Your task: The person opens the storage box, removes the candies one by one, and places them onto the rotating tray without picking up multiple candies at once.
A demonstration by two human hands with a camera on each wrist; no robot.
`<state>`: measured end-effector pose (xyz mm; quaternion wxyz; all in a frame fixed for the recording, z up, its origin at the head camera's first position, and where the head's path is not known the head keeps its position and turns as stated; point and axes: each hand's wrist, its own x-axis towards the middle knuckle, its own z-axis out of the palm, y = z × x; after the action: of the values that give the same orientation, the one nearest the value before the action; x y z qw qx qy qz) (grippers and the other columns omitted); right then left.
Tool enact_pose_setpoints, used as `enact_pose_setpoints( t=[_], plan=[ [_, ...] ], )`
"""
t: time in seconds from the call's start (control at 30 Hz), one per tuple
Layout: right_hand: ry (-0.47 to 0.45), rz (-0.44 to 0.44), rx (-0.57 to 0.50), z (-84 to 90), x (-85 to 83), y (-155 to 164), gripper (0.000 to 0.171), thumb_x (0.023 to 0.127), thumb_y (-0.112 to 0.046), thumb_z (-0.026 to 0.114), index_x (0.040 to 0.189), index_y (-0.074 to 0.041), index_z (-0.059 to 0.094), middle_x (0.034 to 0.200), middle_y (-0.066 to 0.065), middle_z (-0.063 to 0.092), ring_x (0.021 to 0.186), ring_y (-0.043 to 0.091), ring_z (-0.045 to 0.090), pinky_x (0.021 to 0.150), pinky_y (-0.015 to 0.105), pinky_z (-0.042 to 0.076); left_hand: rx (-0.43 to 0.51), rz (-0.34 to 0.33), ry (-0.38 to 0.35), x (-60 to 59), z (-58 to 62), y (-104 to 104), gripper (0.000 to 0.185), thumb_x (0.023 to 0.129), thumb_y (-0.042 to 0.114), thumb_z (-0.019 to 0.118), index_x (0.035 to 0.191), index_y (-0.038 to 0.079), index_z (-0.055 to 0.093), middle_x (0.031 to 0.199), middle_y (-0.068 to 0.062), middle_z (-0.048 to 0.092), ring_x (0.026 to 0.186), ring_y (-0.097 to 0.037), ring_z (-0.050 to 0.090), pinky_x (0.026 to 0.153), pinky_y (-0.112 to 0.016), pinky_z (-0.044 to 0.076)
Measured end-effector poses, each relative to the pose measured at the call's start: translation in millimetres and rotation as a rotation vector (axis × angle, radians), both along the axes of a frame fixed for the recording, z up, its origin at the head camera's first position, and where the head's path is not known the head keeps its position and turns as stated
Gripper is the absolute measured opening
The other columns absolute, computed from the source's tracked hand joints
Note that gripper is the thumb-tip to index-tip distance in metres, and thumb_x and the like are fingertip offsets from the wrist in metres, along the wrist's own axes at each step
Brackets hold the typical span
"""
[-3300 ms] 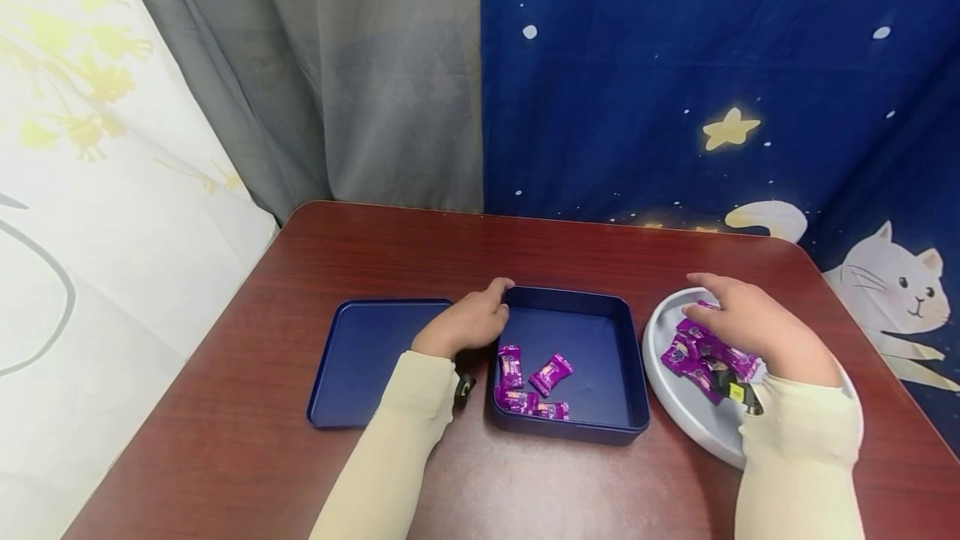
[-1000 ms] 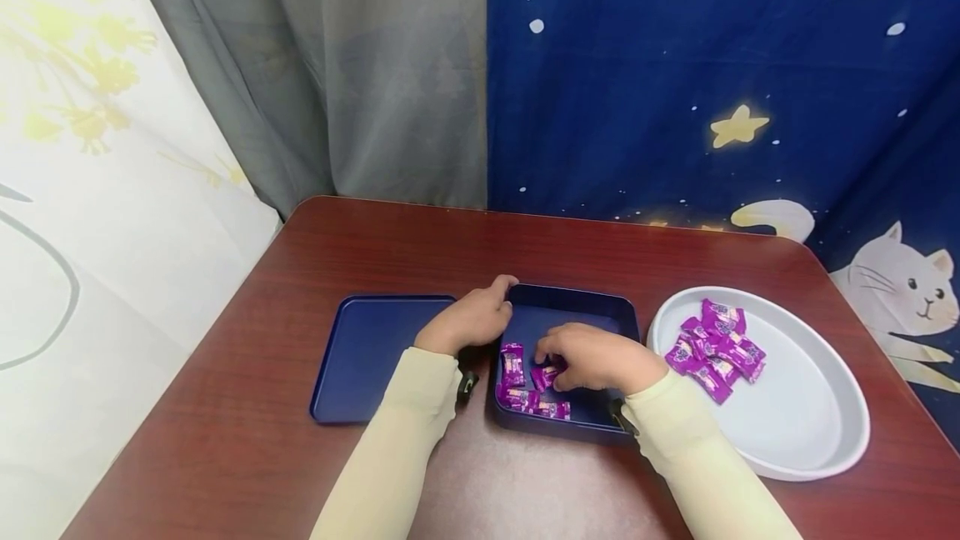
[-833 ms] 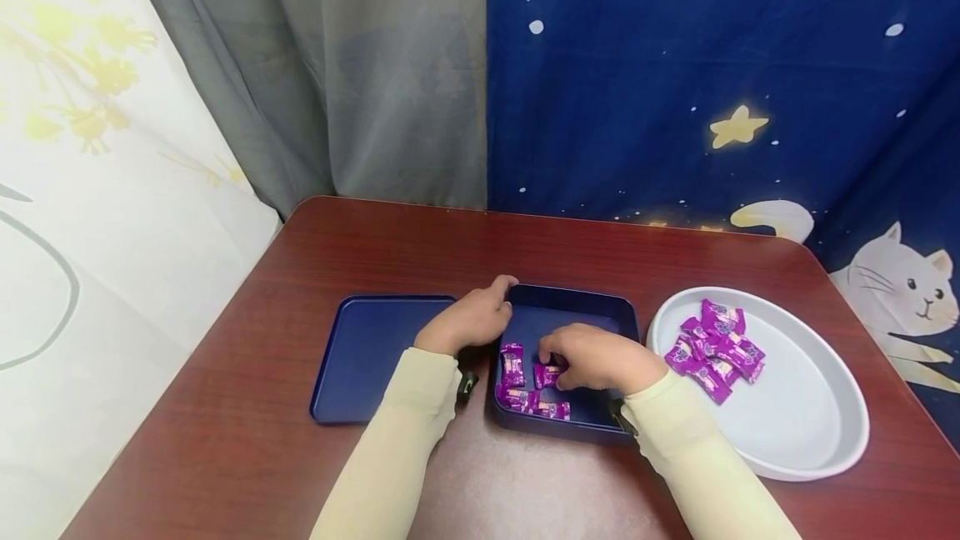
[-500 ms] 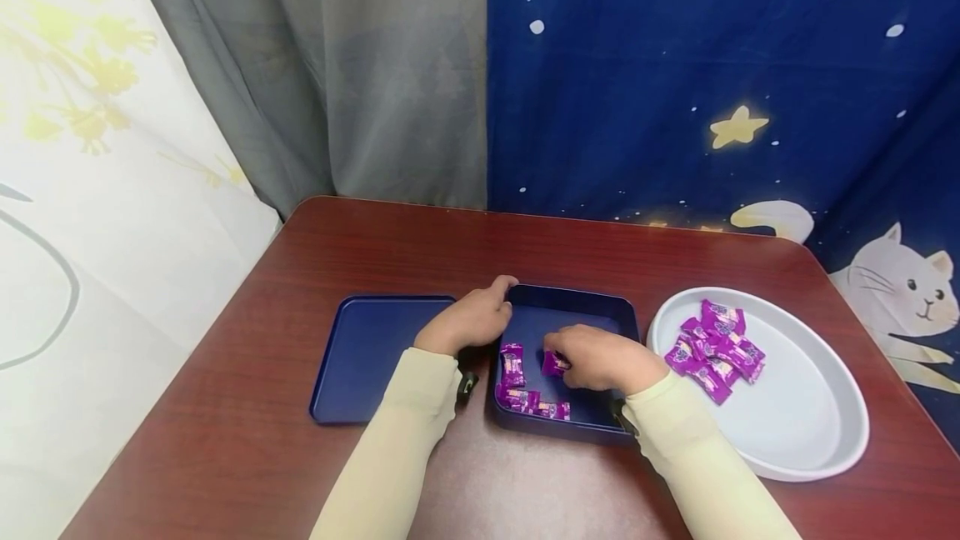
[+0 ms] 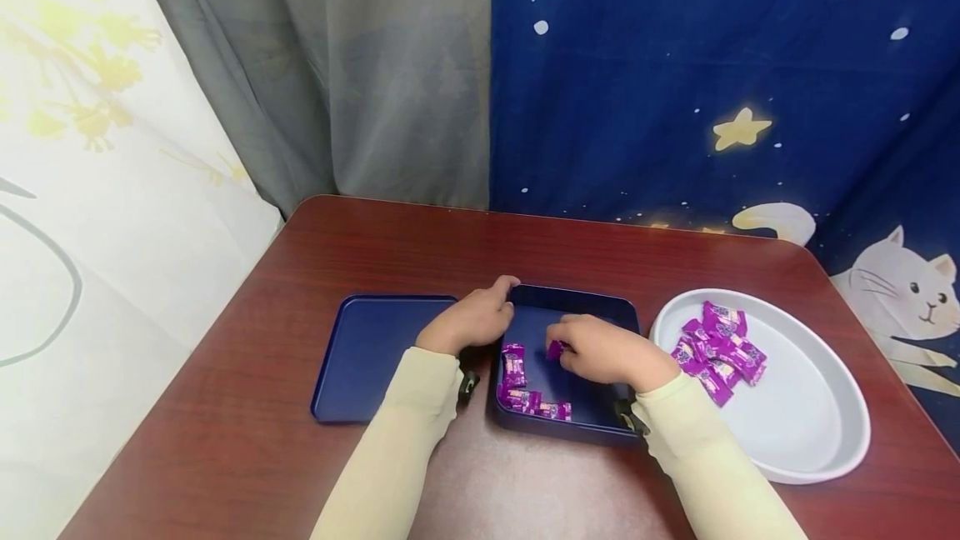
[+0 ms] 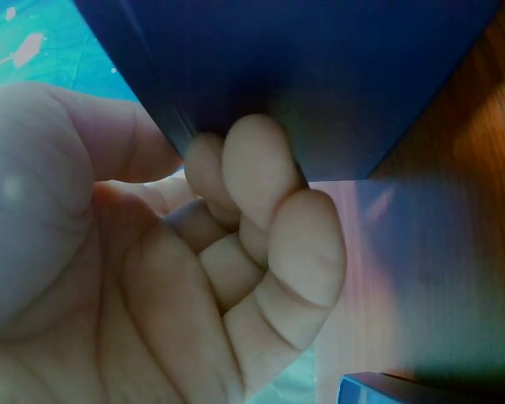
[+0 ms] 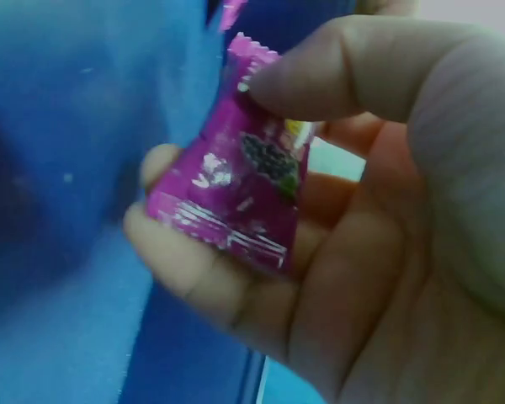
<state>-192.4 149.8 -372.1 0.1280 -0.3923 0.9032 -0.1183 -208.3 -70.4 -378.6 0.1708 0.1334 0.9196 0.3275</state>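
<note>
My right hand (image 5: pixel 600 350) is inside the dark blue box (image 5: pixel 592 419), which sits near the middle of the front half of the red-brown table (image 5: pixel 247 407); its thumb and curled fingers pinch one purple wrapped sweet (image 5: pixel 555 349), held over the box floor toward the box's left side; in the right wrist view the sweet (image 7: pixel 236 189) lies across my fingers (image 7: pixel 194 269) with the thumb pressing on its upper crimped end, a dark fruit picture showing on the wrapper. My left hand (image 5: pixel 471 322) holds the far left corner of the box; its fingers curl against the outer wall and the thumb reaches over the rim; the left wrist view shows the curled fingers (image 6: pixel 269 219) touching the blue wall (image 6: pixel 320 76). Other purple sweets (image 5: pixel 525 390) lie in the box along its left wall and front left corner, apart from the one I hold. The flat blue lid (image 5: pixel 367 352) lies on the table just to the left of the box, beside my left wrist. A white oval dish (image 5: pixel 810 423) sits toward the right edge of the table, close beside the box; a small heap of purple sweets (image 5: pixel 720 348) lies in its left part. Both forearms wear pale cream sleeves (image 5: pixel 390 457). Behind the far edge of the table hang a grey curtain (image 5: pixel 360 65) and a blue cloth with stars and a white cat (image 5: pixel 712 65).
</note>
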Motion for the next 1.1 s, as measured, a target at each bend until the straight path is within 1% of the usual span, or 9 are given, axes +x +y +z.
enact_pose_setpoints(
  t=[0.1,0.23,0.33,0.5,0.6,0.77,0.87,0.97,1.1],
  plan=[
    [0.013,0.007,-0.043,5.1,-0.4,1.7,0.012,0.089,-0.002,0.063,0.098,-0.011,0.066,0.083,-0.003,0.059,0.074,0.012,0.052,0.070,0.032,0.050,0.001,0.002,-0.002,0.0,0.0,0.6,0.048,0.106,0.023,0.041,0.152,0.016,0.032,0.145,-0.012,0.050,0.128,-0.026,0.052,0.108,-0.047,0.038],
    [0.013,0.000,-0.067,11.5,1.2,4.3,0.019,0.090,0.000,0.061,0.104,-0.009,0.070,0.091,0.001,0.068,0.073,0.010,0.056,0.072,0.033,0.054,0.001,0.005,-0.001,0.3,0.4,0.7,0.047,0.106,0.023,0.042,0.152,0.017,0.033,0.145,-0.011,0.050,0.127,-0.025,0.052,0.108,-0.047,0.038],
    [0.007,-0.003,-0.073,14.3,2.0,6.0,0.023,0.089,0.001,0.060,0.107,-0.009,0.071,0.096,0.003,0.070,0.072,0.009,0.057,0.072,0.032,0.054,0.005,0.003,-0.001,0.3,0.3,0.5,0.047,0.106,0.022,0.042,0.152,0.016,0.033,0.144,-0.012,0.051,0.127,-0.025,0.052,0.109,-0.047,0.037],
    [0.018,-0.011,-0.091,16.3,2.1,6.4,0.024,0.090,0.002,0.060,0.109,-0.008,0.070,0.099,0.003,0.069,0.081,0.012,0.061,0.078,0.035,0.054,0.007,0.000,-0.001,-0.6,-0.7,0.6,0.047,0.106,0.022,0.042,0.152,0.016,0.033,0.145,-0.012,0.050,0.128,-0.025,0.051,0.109,-0.047,0.036],
    [0.030,-0.035,-0.102,17.7,2.6,7.2,0.023,0.092,0.001,0.061,0.111,-0.008,0.068,0.099,0.002,0.068,0.085,0.014,0.062,0.081,0.038,0.054,0.009,0.001,0.000,-1.2,-1.3,1.0,0.047,0.106,0.022,0.042,0.152,0.016,0.033,0.145,-0.012,0.050,0.128,-0.025,0.052,0.109,-0.047,0.037],
    [0.070,-0.076,-0.105,19.5,1.7,11.3,0.021,0.093,-0.004,0.065,0.113,-0.010,0.063,0.088,-0.002,0.064,0.074,0.011,0.057,0.075,0.034,0.054,0.009,0.006,0.005,-1.0,-1.5,1.6,0.047,0.105,0.022,0.042,0.151,0.015,0.034,0.145,-0.012,0.051,0.128,-0.025,0.051,0.109,-0.046,0.037],
    [0.090,-0.084,-0.126,22.5,1.6,14.8,0.019,0.092,-0.005,0.066,0.109,-0.011,0.062,0.081,-0.005,0.062,0.067,0.009,0.054,0.068,0.031,0.052,0.008,0.006,0.009,-1.0,-1.5,1.7,0.046,0.105,0.021,0.043,0.150,0.015,0.034,0.144,-0.013,0.051,0.128,-0.025,0.052,0.109,-0.046,0.037],
    [0.085,-0.101,-0.144,27.8,2.9,17.9,0.016,0.092,-0.004,0.067,0.104,-0.012,0.061,0.076,-0.006,0.060,0.063,0.008,0.051,0.064,0.029,0.050,0.012,0.004,0.011,-0.8,-1.4,1.4,0.046,0.105,0.021,0.042,0.150,0.014,0.034,0.145,-0.013,0.050,0.128,-0.025,0.051,0.109,-0.046,0.037],
    [0.065,-0.132,-0.141,34.2,5.0,21.6,0.014,0.092,-0.004,0.066,0.100,-0.014,0.061,0.075,-0.006,0.058,0.063,0.010,0.052,0.063,0.029,0.049,0.017,-0.004,0.010,-0.5,-1.8,0.6,0.047,0.106,0.021,0.041,0.151,0.014,0.033,0.145,-0.013,0.050,0.129,-0.025,0.051,0.110,-0.046,0.036]
  ],
)
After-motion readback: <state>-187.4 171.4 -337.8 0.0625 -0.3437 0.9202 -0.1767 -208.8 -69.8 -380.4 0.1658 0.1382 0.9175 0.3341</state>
